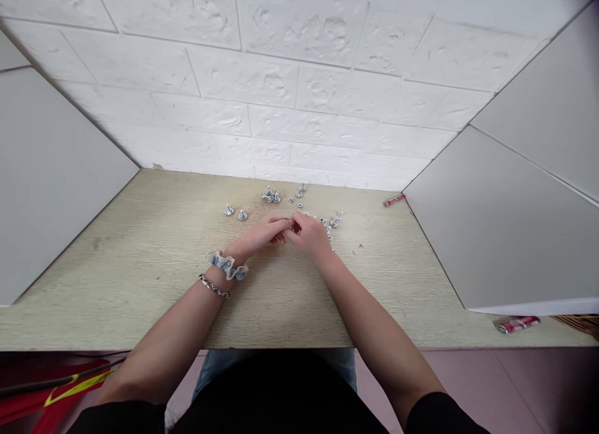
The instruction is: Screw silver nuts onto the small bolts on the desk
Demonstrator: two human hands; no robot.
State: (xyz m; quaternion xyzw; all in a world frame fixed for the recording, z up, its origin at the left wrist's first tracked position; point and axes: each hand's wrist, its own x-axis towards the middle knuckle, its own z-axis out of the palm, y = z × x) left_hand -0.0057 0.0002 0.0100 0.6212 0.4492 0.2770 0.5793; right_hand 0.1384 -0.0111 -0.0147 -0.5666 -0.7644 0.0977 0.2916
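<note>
A pale wood-grain surface [140, 278] sits in a booth of grey side panels [51, 184] with a white brick-pattern wall [281, 84] behind. Both hands meet mid-surface: the left hand [262, 234] and right hand [311, 234] pinch together on something too small to identify. Small metal screws [271, 195] lie scattered just beyond them. A red marker [394, 200] lies by the right panel.

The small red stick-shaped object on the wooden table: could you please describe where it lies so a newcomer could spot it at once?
Start at the light wooden table and follow its far edge to the right-hand grey partition panel. The small red stick-shaped object lies there, against the panel's foot. Unlike the silvery metal screws nearby, it is red and elongated.
</note>
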